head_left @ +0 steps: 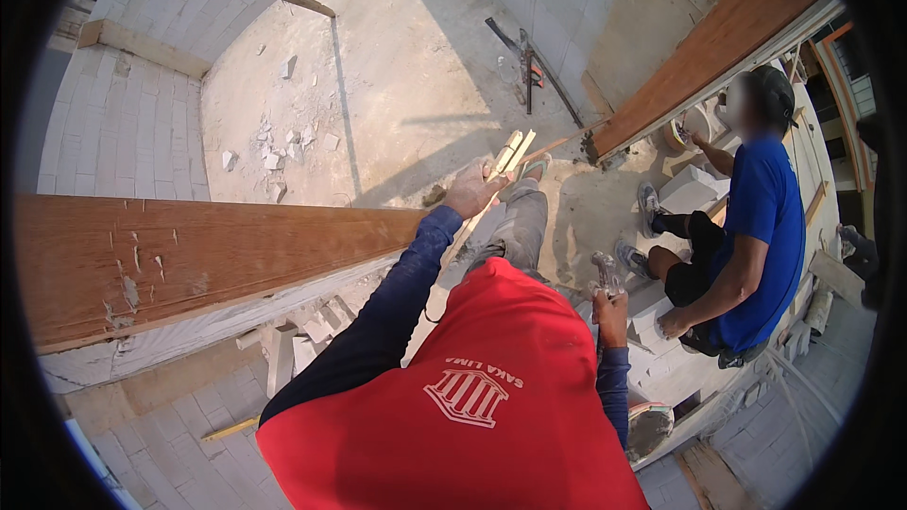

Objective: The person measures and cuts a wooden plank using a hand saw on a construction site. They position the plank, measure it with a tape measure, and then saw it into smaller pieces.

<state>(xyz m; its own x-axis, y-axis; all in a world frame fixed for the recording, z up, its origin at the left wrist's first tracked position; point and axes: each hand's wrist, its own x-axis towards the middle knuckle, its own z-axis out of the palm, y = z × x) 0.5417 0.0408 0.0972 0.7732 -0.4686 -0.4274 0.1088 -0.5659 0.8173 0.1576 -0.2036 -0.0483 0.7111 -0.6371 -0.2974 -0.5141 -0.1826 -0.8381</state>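
My left hand (472, 191) is closed around pale, narrow wooden strips (510, 153) in front of my body. Their ends jut out past my fingers, and a longer part slants back below the hand. Lower at the right, my right hand (611, 310) grips a grey, mortar-smeared tool (607, 271); its exact kind is not clear. A wooden door frame post (217, 250) runs in from the left and ends close to my left wrist. Blue sleeves cover both my forearms.
At the right a co-worker in a blue shirt (761, 194) sits by white blocks (694, 189). Another wooden post (709, 52) stands at upper right. Dark metal bars (529, 61) and broken block pieces (274, 151) lie on the floor. A bucket (650, 427) is at lower right.
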